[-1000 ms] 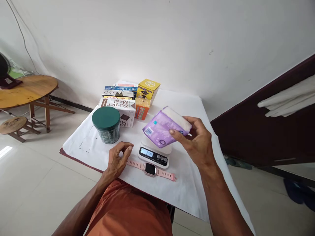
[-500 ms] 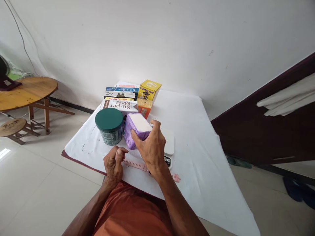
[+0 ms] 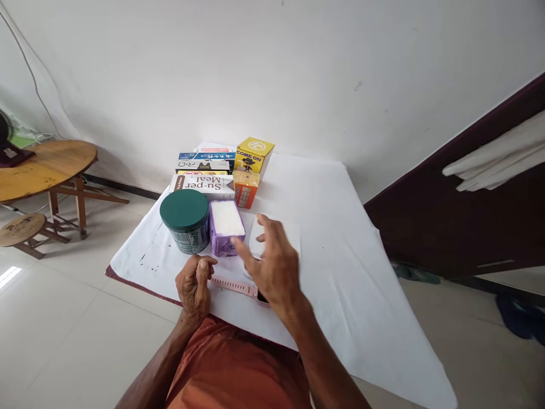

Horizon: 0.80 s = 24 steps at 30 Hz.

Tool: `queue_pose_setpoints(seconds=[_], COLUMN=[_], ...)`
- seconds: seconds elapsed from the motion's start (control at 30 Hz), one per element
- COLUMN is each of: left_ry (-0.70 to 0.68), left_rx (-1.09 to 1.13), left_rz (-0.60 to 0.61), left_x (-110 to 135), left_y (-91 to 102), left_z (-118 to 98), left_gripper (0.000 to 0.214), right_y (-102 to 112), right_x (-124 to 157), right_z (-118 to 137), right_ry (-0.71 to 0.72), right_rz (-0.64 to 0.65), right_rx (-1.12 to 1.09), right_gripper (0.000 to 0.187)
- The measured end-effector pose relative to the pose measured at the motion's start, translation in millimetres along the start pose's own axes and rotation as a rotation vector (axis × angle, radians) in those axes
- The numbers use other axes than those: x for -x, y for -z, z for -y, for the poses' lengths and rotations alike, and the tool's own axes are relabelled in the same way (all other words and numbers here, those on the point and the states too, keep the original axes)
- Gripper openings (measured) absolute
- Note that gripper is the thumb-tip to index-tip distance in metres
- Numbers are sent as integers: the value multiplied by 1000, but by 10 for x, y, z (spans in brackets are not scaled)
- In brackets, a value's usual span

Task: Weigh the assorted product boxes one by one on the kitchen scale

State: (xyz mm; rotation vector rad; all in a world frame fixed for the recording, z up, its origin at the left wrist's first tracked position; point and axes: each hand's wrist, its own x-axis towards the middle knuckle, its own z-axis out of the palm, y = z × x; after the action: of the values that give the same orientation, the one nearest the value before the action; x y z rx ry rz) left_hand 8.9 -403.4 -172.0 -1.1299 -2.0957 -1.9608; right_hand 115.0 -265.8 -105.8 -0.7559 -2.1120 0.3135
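Note:
A purple pack with a white top stands on the white-covered table, touching the green-lidded tub on its left. My right hand hovers just right of the pack, fingers spread and holding nothing, over a white kitchen scale that it mostly hides. My left hand rests at the table's near edge, fingers curled loosely with nothing visible in them. A pink wristwatch lies between the two hands, its face hidden by my right hand.
Behind the tub stand a "Su-per Meal" box, a small orange box, a yellow "COME ON" box and flat blue boxes. A round wooden table and stool stand left; a dark door stands right.
My right hand carried the purple pack from above the scale leftwards, set it upright beside the green tub, then let go and drew back. My left hand barely moved.

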Motion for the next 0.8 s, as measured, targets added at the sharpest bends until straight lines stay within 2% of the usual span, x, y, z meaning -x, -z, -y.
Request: queue_pose_setpoints(seconds=[0.07,0.13,0.17,0.23,0.27,0.33,0.37,0.43,0.6,0.7,0.8], left_ry=[-28,-120,-181,-272,-279,-220,-172,-85,30,-19,-160], left_rx=[-44,-111,-161,-279,-338,-417,-436,-454,-458,-442,-432], left_rz=[-49,-167,-235,-312,-294,-180,-120,-67,-131,-232,-324], left_x=[-53,-201,-312,-576,-711,-941,-1023,-1118,-1135,-1165,-1224], left_y=[74,170,216,284,302,304,292,258,247,333,481], left_z=[-31,-95,-134,-213,-245,-284,-288,-267,-199,-296,-553], left_gripper=[27,15,19,54,75,110,119,124,121,115,107], right_y=[243,432,491,533,520,450,405,320,246,266,266], right_x=[-18,-42,-58,-92,-107,-122,-117,-82,39,45,15], right_z=[-278,-626,-807,-1140,-1280,-1498,-1577,-1688,-1800,-1816,-1827], right_ry=[-6,-62,-106,-181,-208,-258,-280,-324,-419,-452,-473], right_rz=[-117,-169,-174,-139,-106,-51,-34,-25,-36,-32,-24], right_rx=[57,96,96,57,34,-17,-39,-78,-154,-181,-190], right_gripper=[41,37,37,40,42,43,44,43,40,35,29])
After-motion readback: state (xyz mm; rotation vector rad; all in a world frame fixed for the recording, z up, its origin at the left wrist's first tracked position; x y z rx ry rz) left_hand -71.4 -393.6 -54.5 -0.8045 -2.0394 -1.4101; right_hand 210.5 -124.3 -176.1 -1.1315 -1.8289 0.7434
